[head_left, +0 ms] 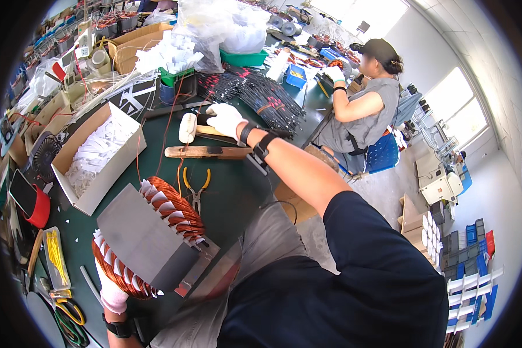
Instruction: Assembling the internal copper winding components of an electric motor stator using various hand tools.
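A motor stator (pixel 151 232) with a grey metal core and copper windings at both ends stands at the table's near edge. White insulation slips stick out between its coils. My left hand (pixel 111 290), in a white glove, is against the near-left winding, its fingers mostly hidden behind the coils. Farther off, my gloved right hand (pixel 225 120) is closed beside a white-headed mallet (pixel 188 128); a dark piece shows at its fingertips, but the grip is unclear. Just nearer lies a wooden bar (pixel 209 152). Yellow-handled pliers (pixel 196 187) rest between this bar and the stator.
A carton (pixel 113 168) of white strips stands left, near a red holder (pixel 39 209) and a tray of yellow sticks (pixel 54 255). Bundled black sleeved leads (pixel 261 101) lie beyond my right hand. A co-worker (pixel 365 98) sits at the far right.
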The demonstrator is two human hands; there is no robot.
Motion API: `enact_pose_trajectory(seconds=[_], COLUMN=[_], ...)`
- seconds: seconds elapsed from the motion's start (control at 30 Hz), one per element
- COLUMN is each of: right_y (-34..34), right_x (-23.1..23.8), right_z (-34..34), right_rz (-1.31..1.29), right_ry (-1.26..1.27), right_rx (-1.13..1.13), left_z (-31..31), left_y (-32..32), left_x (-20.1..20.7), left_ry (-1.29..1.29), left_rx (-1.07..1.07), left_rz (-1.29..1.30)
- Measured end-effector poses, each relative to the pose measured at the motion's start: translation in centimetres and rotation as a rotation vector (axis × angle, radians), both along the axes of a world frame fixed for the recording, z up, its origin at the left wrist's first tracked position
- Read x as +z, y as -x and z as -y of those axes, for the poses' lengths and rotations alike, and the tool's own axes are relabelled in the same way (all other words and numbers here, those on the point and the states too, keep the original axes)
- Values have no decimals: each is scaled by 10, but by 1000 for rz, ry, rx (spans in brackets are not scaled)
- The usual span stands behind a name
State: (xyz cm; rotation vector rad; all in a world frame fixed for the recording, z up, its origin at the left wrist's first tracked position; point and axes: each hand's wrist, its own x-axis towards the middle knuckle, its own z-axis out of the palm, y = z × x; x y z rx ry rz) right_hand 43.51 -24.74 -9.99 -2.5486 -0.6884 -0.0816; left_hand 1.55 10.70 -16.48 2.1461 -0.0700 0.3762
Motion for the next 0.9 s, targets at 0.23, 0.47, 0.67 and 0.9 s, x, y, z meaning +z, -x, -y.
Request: enact_pose_trajectory(seconds=[0.23, 0.47, 0.67, 0.9], right_y=[15, 136, 181, 174], right_x=[28, 65, 25, 7], right_z=[-15, 19, 52, 62], right_rz=[392, 299, -382, -630], right_ry=[380, -13, -439, -713], right_rx=[-4, 287, 201, 204], left_z=[3, 14, -3, -12], left_y=[-4, -6, -5, 4], left_x=[22, 17, 3, -4], left_ry=[-677, 104, -347, -578], left_rx=[-16, -48, -27, 61], left_rz=[297, 21, 139, 202])
